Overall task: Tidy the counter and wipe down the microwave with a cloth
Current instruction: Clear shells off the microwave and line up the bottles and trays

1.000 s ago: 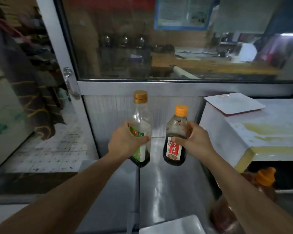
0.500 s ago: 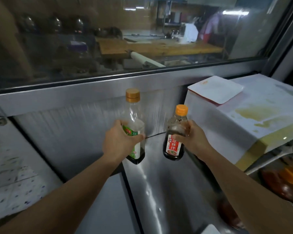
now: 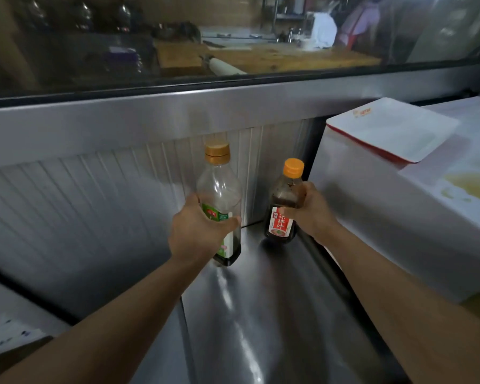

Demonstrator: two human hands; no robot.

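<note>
Bottles stand upright at the back of the steel worktop (image 3: pixel 261 314): the left hand (image 3: pixel 198 231) has its grip curled round the tall green-labelled bottle (image 3: pixel 219 200), the right hand (image 3: pixel 308 212) round the shorter dark sauce bottle (image 3: pixel 284 203), just beside the white microwave (image 3: pixel 372 217), which carries a white tray (image 3: pixel 394 128).

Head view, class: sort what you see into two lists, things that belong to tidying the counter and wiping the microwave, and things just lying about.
Belong to the job:
- green-label bottle, gripped by the left hand
- red-label bottle, gripped by the right hand
- steel counter
- white microwave

Just lying about:
- white tray on the microwave
- rolling pin behind the glass
</note>
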